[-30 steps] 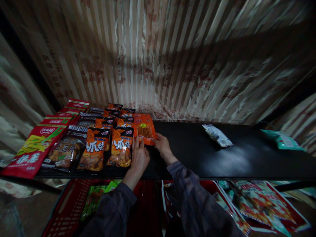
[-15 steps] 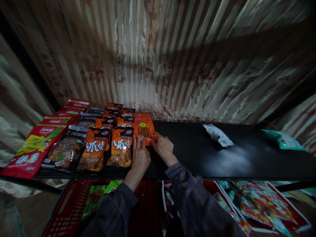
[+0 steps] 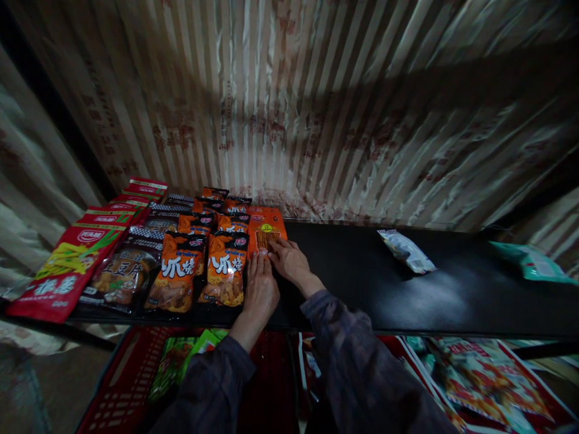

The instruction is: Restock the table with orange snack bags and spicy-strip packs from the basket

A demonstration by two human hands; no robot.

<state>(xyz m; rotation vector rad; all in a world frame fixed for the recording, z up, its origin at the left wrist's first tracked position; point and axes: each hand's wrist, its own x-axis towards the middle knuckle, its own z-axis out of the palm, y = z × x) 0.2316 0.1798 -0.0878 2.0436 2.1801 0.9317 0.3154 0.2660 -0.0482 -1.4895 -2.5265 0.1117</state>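
Observation:
An orange snack packet lies on the black shelf, its see-through window showing brown strips. My left hand rests at its bottom edge, fingers stretched forward and lying flat. Over the packet's lower right front, my right hand lies with extended fingertips touching it, partly covering the window. Close beside my left hand stands an orange and black snack bag, one of several alike in rows. My fingers hide the packet's lower edge.
Left of these are brown potato snack bags and red snack bags. A white packet and a teal packet lie on the shelf's right part. Below are a red basket and red-rimmed containers with bags.
My right hand has shifted from the packet's right edge onto its lower front. My left hand stays at the bottom edge. The view has shifted slightly.

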